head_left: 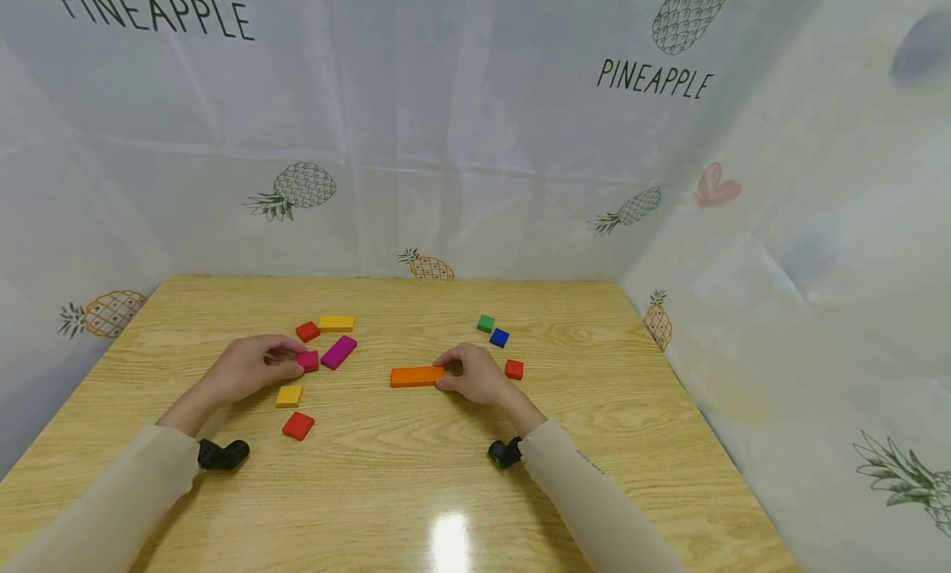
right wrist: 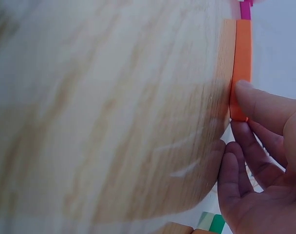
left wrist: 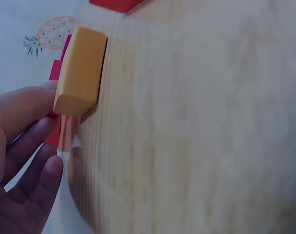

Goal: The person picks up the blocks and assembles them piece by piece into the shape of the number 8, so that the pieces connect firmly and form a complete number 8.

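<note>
On the left side of the wooden table, my left hand [head_left: 248,368] pinches a small pinkish-red block [head_left: 308,361] between thumb and fingers. Just right of it lies a magenta oblong block [head_left: 339,352]. A yellow block [head_left: 289,396] sits nearer, and in the left wrist view this yellow block [left wrist: 82,68] hides most of the pinched one. Near the middle, my right hand [head_left: 475,375] grips the right end of a long orange block [head_left: 412,377]. Thumb and fingers hold the orange block [right wrist: 243,63] at its near end in the right wrist view.
Behind the left hand lie a red block [head_left: 308,331] and a yellow oblong [head_left: 338,324]; another red block [head_left: 299,426] lies in front. Green [head_left: 486,324], blue [head_left: 500,338] and red [head_left: 514,369] blocks lie around the right hand. A pineapple-printed sheet [head_left: 446,210] hangs behind the table.
</note>
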A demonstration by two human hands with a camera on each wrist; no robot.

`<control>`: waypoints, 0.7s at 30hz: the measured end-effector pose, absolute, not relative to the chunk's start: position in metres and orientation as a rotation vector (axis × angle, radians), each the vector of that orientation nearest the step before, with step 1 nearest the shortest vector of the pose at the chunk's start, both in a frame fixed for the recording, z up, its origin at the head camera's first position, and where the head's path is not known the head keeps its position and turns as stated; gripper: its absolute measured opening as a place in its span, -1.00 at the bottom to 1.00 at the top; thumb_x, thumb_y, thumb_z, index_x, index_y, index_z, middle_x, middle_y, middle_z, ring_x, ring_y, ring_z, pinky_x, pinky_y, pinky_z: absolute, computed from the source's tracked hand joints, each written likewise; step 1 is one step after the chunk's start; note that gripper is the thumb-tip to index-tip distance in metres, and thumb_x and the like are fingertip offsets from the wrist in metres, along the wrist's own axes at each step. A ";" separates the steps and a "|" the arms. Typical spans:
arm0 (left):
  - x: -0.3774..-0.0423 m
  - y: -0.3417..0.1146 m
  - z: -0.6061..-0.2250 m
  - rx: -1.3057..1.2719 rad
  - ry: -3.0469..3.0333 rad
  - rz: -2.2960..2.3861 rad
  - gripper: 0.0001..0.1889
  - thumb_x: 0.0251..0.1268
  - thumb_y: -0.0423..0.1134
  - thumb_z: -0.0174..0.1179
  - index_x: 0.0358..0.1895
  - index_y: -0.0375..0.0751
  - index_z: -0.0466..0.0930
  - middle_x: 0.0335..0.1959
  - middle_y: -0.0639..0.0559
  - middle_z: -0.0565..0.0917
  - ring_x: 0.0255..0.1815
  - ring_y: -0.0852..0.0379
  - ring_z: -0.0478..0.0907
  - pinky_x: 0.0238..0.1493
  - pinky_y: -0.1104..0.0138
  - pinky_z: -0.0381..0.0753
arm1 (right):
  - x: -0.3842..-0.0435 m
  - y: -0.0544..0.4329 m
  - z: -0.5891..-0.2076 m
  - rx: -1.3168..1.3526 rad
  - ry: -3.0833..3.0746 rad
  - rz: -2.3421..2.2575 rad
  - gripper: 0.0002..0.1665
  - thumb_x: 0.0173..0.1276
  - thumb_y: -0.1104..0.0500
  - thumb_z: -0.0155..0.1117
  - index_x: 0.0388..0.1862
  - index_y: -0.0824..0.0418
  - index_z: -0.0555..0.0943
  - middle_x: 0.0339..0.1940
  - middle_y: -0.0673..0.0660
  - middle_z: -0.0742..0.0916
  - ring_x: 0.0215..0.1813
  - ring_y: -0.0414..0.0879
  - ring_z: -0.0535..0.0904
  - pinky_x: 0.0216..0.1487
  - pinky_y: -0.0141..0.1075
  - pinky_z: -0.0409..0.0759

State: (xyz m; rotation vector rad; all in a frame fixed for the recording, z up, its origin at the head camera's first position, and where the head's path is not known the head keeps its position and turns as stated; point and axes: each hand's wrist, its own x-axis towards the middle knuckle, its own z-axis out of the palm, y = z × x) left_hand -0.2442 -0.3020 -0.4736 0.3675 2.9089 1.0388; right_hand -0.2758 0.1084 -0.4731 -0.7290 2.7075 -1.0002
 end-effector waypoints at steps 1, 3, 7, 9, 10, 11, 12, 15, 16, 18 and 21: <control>-0.243 -0.301 -0.473 0.369 2.908 1.034 -0.61 0.42 0.00 0.44 0.19 -0.08 0.75 0.07 -0.08 0.77 0.03 -0.07 0.69 0.08 0.02 0.68 | -0.276 0.108 -0.473 -0.724 2.706 -1.001 -0.70 0.41 0.19 0.53 0.10 0.14 0.78 0.12 0.10 0.75 0.06 -0.07 0.59 0.19 -0.18 0.58; -0.242 -0.298 -0.473 0.371 2.905 1.025 -0.61 0.41 0.00 0.44 0.18 -0.08 0.75 0.09 -0.09 0.77 0.03 -0.07 0.69 0.07 0.00 0.69 | -0.275 0.108 -0.472 -0.721 2.702 -1.008 -0.70 0.41 0.19 0.53 0.10 0.14 0.78 0.12 0.10 0.75 0.07 -0.06 0.60 0.20 -0.16 0.59; -0.239 -0.294 -0.472 0.384 2.896 1.028 -0.60 0.41 0.01 0.45 0.18 -0.10 0.75 0.08 -0.10 0.76 0.02 -0.06 0.70 0.06 0.00 0.70 | -0.274 0.107 -0.471 -0.715 2.704 -1.012 -0.70 0.41 0.19 0.53 0.10 0.14 0.78 0.14 0.11 0.75 0.11 -0.04 0.61 0.24 -0.13 0.59; -0.238 -0.292 -0.472 0.381 2.894 1.025 -0.60 0.40 0.02 0.45 0.17 -0.09 0.76 0.06 -0.06 0.76 0.00 -0.03 0.69 0.05 0.05 0.70 | -0.274 0.107 -0.471 -0.714 2.704 -1.014 -0.71 0.41 0.19 0.53 0.09 0.14 0.78 0.14 0.11 0.75 0.12 -0.03 0.61 0.25 -0.12 0.59; -0.238 -0.290 -0.472 0.380 2.892 1.024 -0.60 0.40 0.02 0.45 0.17 -0.09 0.76 0.04 -0.04 0.76 0.00 -0.02 0.69 0.04 0.07 0.69 | -0.274 0.107 -0.471 -0.714 2.704 -1.015 -0.71 0.41 0.19 0.53 0.09 0.14 0.78 0.14 0.11 0.75 0.13 -0.03 0.61 0.26 -0.11 0.59; -0.238 -0.289 -0.472 0.386 2.889 1.023 -0.60 0.39 0.01 0.46 0.17 -0.09 0.76 0.03 -0.03 0.76 -0.01 -0.01 0.68 0.04 0.08 0.69 | -0.274 0.107 -0.471 -0.713 2.703 -1.017 -0.71 0.41 0.19 0.53 0.09 0.15 0.78 0.14 0.11 0.75 0.13 -0.02 0.61 0.26 -0.10 0.59; -0.237 -0.289 -0.472 0.387 2.886 1.025 -0.61 0.39 0.00 0.46 0.16 -0.09 0.76 0.02 -0.02 0.76 -0.01 0.00 0.68 0.05 0.09 0.68 | -0.274 0.107 -0.471 -0.712 2.702 -1.016 -0.71 0.41 0.19 0.53 0.09 0.15 0.78 0.14 0.12 0.75 0.13 -0.02 0.61 0.26 -0.10 0.59; -0.236 -0.285 -0.472 0.409 2.879 1.031 -0.62 0.38 -0.03 0.48 0.15 -0.11 0.77 0.02 -0.01 0.77 -0.01 0.01 0.69 0.05 0.09 0.69 | -0.274 0.107 -0.471 -0.717 2.702 -1.017 -0.71 0.41 0.19 0.53 0.09 0.15 0.79 0.14 0.12 0.75 0.12 -0.02 0.61 0.26 -0.10 0.59; -0.236 -0.284 -0.471 0.414 2.878 1.032 -0.62 0.37 -0.03 0.48 0.15 -0.11 0.77 0.02 -0.01 0.77 -0.01 0.01 0.70 0.05 0.09 0.69 | -0.274 0.107 -0.472 -0.715 2.704 -1.016 -0.71 0.41 0.19 0.53 0.09 0.15 0.79 0.14 0.12 0.75 0.12 -0.02 0.61 0.26 -0.10 0.59; -0.235 -0.280 -0.470 0.427 2.874 1.038 -0.62 0.37 -0.03 0.48 0.15 -0.10 0.77 0.03 -0.01 0.77 -0.01 0.01 0.71 0.06 0.09 0.71 | -0.275 0.107 -0.472 -0.715 2.707 -1.015 -0.71 0.41 0.19 0.53 0.09 0.15 0.79 0.14 0.12 0.75 0.11 -0.02 0.61 0.25 -0.11 0.59; -0.233 -0.274 -0.467 0.450 2.864 1.043 -0.61 0.37 -0.03 0.48 0.15 -0.11 0.77 0.03 -0.03 0.77 -0.01 0.00 0.70 0.05 0.09 0.71 | -0.275 0.107 -0.472 -0.712 2.710 -1.013 -0.70 0.41 0.19 0.54 0.09 0.14 0.79 0.13 0.11 0.75 0.09 -0.03 0.61 0.23 -0.12 0.60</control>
